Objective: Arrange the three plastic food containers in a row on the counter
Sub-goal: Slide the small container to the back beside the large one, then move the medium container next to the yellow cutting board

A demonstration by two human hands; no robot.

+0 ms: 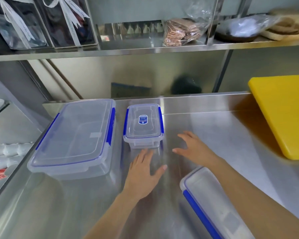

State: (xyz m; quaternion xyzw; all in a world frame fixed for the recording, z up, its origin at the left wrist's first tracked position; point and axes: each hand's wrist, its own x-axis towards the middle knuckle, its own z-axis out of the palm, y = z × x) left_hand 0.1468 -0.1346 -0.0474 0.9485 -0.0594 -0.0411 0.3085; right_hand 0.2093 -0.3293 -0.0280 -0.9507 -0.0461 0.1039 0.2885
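Head view: left hand (143, 175) and right hand (195, 149) are flat, fingers spread, holding nothing, above the brushed steel counter (223, 135). Small clear rectangular container (142, 125) stands just ahead; large container (74, 135) lies left; third container (212, 202) sits near right.

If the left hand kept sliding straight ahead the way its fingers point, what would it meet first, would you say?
Most likely the small clear plastic container with blue clips: the left hand lies open on the steel counter, fingertips just short of the container's near wall. Whether they already touch it is unclear.
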